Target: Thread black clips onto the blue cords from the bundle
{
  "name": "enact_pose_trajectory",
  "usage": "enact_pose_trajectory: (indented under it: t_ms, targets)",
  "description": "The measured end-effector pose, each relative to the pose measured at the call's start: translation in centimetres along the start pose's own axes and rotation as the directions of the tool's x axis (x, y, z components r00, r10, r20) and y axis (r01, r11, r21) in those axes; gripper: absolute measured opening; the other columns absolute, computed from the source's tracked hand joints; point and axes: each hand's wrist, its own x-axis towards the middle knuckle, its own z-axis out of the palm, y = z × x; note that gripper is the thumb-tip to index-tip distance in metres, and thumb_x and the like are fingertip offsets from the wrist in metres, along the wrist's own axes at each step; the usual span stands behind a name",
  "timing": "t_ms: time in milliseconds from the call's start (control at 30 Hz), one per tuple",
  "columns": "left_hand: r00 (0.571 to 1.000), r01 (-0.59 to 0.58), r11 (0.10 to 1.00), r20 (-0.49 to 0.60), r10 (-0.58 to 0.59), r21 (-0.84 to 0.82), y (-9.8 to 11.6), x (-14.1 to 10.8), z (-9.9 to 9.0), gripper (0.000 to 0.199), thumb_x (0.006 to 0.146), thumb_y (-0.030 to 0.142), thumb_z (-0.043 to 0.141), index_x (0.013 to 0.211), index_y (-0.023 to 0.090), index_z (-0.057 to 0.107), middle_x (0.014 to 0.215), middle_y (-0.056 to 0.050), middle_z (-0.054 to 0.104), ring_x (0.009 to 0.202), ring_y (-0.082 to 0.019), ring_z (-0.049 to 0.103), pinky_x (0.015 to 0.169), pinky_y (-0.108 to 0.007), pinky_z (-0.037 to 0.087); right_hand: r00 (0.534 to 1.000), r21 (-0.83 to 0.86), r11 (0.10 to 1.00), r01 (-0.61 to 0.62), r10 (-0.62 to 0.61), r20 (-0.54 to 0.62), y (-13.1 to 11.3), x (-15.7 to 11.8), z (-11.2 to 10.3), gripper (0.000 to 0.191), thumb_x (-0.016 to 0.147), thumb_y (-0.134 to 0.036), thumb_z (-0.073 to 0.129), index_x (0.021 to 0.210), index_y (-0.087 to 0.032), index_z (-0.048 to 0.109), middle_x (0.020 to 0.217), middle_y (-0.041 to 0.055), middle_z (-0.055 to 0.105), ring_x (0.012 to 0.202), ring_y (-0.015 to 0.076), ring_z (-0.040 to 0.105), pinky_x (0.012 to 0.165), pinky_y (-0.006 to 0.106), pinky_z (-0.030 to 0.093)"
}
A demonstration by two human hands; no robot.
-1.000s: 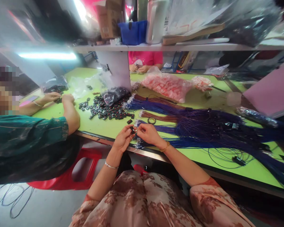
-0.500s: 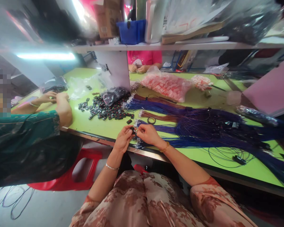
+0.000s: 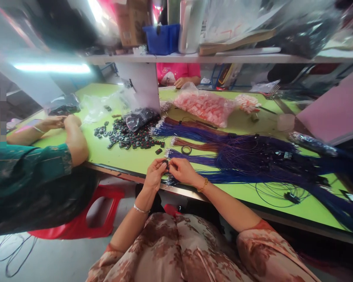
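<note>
My left hand (image 3: 154, 173) pinches a small black plastic connector housing (image 3: 165, 163) between thumb and fingers, just above the table's front edge. My right hand (image 3: 182, 170) is closed in a pinch against the right side of this housing; whatever lies between its fingertips is hidden. Beneath and beside the right hand run bundles of blue and purple wires (image 3: 204, 159) with silvery terminal ends pointing left. A heap of black connector housings (image 3: 126, 135), some with red parts, lies beyond my left hand. One loose black housing (image 3: 159, 151) sits between heap and hands.
Brown wires (image 3: 194, 144) and a dark ring (image 3: 186, 149) lie past my right hand. Farther back is a clear bag of pink pieces (image 3: 202, 107). A co-worker's arms (image 3: 73, 137) rest at left, near a red stool (image 3: 106, 207). A shelf (image 3: 223, 58) spans above the table.
Both my hands stay together at the housing, and my right fingertips are now closer against it. The view has shifted slightly. The left co-worker's hands have drawn closer together.
</note>
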Motion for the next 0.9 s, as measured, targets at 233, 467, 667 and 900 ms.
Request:
enact_pose_trajectory:
  t_ms: [233, 467, 667, 900]
  targets:
    - [0.998, 0.057, 0.998, 0.034, -0.056, -0.018, -0.5, -0.1, 0.7, 0.033, 0.064, 0.025, 0.079, 0.092, 0.016, 0.065, 0.08, -0.002, 0.068, 0.068, -0.009, 0.061, 0.066, -0.021, 0.05, 0.996, -0.018, 0.999, -0.037, 0.038, 0.087, 2.4, 0.5, -2.9, 0.023, 0.09, -0.025, 0.044, 0.074, -0.017, 0.06, 0.067, 0.0001, 0.06, 0.059, 0.0101, 0.047, 0.057, 0.021, 0.03]
    - [0.995, 0.096, 0.994, 0.028, -0.095, -0.058, -0.5, 0.5, 0.0, 0.033, 0.064, 0.023, 0.079, 0.092, 0.014, 0.064, 0.085, -0.006, 0.07, 0.074, -0.011, 0.065, 0.068, -0.021, 0.051, 0.951, -0.496, 0.84, -0.218, 0.297, 0.085, 8.3, 0.8, -5.9, 0.014, 0.084, -0.026, 0.055, 0.088, -0.018, 0.066, 0.093, 0.0093, 0.064, 0.085, 0.0184, 0.056, 0.067, 0.025, 0.034]
    - [0.992, 0.123, 0.989, 0.01, -0.122, -0.081, -0.6, 0.7, 0.1, 0.03, 0.065, 0.021, 0.077, 0.092, 0.013, 0.064, 0.084, -0.005, 0.07, 0.073, -0.01, 0.065, 0.068, -0.02, 0.051, 0.941, -0.591, 0.801, -0.096, 0.266, 0.208, 8.6, 1.0, -5.2, 0.021, 0.091, -0.024, 0.042, 0.093, -0.019, 0.062, 0.098, 0.0089, 0.064, 0.089, 0.0193, 0.058, 0.072, 0.026, 0.037]
    - [0.992, 0.123, 0.987, -0.005, -0.124, -0.108, -0.2, 0.5, -0.6, 0.029, 0.066, 0.019, 0.076, 0.092, 0.013, 0.064, 0.086, -0.006, 0.07, 0.074, -0.011, 0.065, 0.068, -0.021, 0.051, 0.93, -0.696, 0.717, 0.034, 0.232, 0.285, 7.9, 1.5, -5.5, 0.022, 0.084, -0.013, 0.047, 0.102, -0.012, 0.058, 0.099, 0.0165, 0.064, 0.09, 0.0246, 0.06, 0.073, 0.029, 0.039]
